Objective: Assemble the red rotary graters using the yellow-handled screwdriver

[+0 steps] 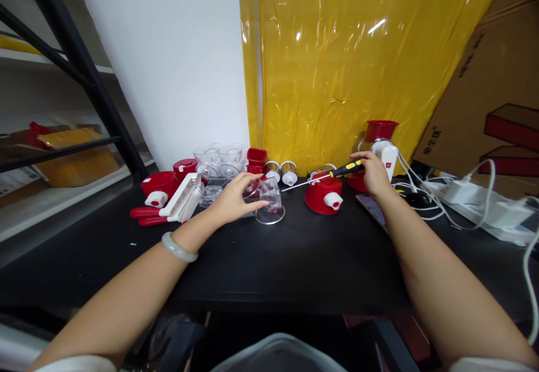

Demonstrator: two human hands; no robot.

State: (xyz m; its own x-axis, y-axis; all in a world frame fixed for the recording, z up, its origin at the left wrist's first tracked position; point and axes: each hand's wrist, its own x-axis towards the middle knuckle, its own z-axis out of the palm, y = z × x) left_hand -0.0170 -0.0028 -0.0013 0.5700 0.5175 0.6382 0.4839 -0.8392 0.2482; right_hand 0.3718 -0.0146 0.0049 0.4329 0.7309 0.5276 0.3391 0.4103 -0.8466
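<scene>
My left hand (240, 199) grips a clear plastic grater housing (269, 195), its round flared end near the black tabletop. In my right hand (374, 174) is a long screwdriver (347, 168) with a black and yellow handle. Its thin shaft points left, and the tip reaches the side of the clear housing; whether it touches a screw is too small to tell. Just below the shaft stands a red base (323, 196) with a white knob. Behind the housing are two metal drums (288, 173) with white ends and some red hoppers (256, 158).
Several clear housings (219, 161) are grouped at the back left. White arms with red handles (168, 209) lie before another red base (158, 186). An assembled red and white grater (381, 141) stands at right, near a phone (373, 210), cables and a power strip (484, 209).
</scene>
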